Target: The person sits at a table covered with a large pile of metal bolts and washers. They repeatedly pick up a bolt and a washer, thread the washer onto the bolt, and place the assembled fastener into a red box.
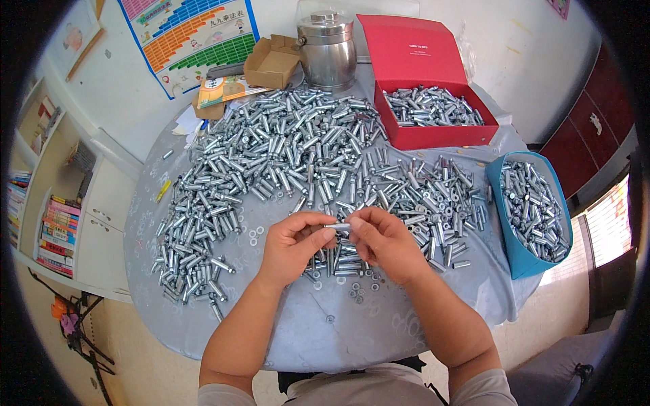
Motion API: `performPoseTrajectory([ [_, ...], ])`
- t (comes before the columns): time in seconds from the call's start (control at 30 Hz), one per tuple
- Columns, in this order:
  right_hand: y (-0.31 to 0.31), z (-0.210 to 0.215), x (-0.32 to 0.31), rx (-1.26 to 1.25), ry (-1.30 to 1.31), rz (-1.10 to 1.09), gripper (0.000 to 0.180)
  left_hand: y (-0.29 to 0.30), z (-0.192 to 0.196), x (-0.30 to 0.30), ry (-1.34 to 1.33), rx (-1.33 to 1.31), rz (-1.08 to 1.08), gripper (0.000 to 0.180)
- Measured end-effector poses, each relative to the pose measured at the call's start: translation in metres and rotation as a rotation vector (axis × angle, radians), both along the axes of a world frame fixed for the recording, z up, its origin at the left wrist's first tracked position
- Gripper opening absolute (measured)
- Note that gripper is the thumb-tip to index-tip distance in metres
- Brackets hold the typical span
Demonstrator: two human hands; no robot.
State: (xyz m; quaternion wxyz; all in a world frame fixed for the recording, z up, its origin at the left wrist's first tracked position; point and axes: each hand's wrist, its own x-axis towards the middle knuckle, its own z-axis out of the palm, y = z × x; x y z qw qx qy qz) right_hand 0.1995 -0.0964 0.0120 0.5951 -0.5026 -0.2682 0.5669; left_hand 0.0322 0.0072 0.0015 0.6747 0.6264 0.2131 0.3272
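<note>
Silver bolt (pixel 338 227) pinched between my two hands

My left hand (pixel 292 245) has thumb and forefinger pressed on one end of the slim bolt, its other fingers curled in. My right hand (pixel 387 245) grips the opposite end between thumb and fingertips, so the piece lies level across the gap, just above the tabletop pieces.

Beyond my right hand, the raised lid (pixel 413 54) of a red box (pixel 443 139) carries small pale printing. Past my left hand, a wall poster (pixel 196 40) shows larger characters over orange, blue and green blocks.

Shiny, smooth metal cylinders make a heap (pixel 291 139) ahead of both hands, spreading to either side. Flat ring washers (pixel 356 294) lie just below my fingers, on a grey, slightly glossy cloth (pixel 305 342) with faint rings. More cylinders fill the stiff-sided red box and, well to the right of my right hand, a rounded blue bin (pixel 504 233). Farther ahead stand a rounded steel canister (pixel 327 61) and an open brown cardboard box (pixel 272 66).
</note>
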Motion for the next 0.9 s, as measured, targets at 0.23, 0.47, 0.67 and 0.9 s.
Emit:
performPoseTrajectory([
  [0.23, 0.000, -0.008, -0.001, 0.099, -0.280, -0.035, 0.016, -0.003, -0.002, 0.001, 0.058, 0.033, 0.040, 0.017],
  [0.47, 0.000, -0.012, -0.004, 0.104, -0.341, -0.140, 0.013, -0.001, -0.001, 0.000, 0.069, -0.029, 0.054, 0.015],
  [0.67, -0.002, -0.001, 0.004, -0.004, 0.026, -0.149, 0.015, 0.004, 0.002, -0.001, -0.028, -0.072, 0.062, 0.011],
  [0.9, -0.002, -0.001, -0.002, 0.074, -0.310, -0.015, 0.014, 0.000, -0.003, -0.001, 0.017, 0.011, -0.016, 0.009],
])
